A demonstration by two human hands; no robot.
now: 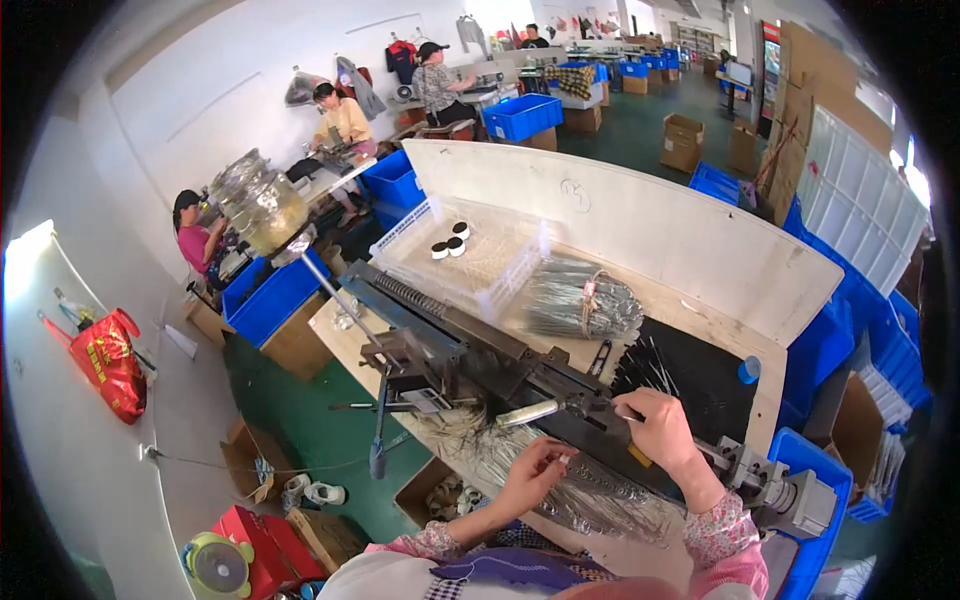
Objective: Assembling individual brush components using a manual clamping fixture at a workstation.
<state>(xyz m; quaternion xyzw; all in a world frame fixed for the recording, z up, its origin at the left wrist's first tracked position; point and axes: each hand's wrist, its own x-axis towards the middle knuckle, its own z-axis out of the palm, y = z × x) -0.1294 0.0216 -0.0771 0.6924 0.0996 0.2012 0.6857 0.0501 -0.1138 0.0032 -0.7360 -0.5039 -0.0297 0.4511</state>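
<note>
Right hand (660,428) rests closed on the black machine rail (520,370); left hand (535,472), fingers pinched on a thin metal wire (566,459), just beside it above a wire pile (590,490); wooden bench (700,290), green floor (300,400), blue crates (522,115) beyond.

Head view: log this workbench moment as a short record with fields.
Setting: workshop, wooden workbench
Left hand: fingers pinched on thin silvery metal rods heaped at the bench's near edge
Right hand: resting on the long dark metal bench machine
Behind machine: tied bundle of silvery rods; clear plastic tray holding small black-and-white round parts
Beside bench: blue plastic bins
</note>
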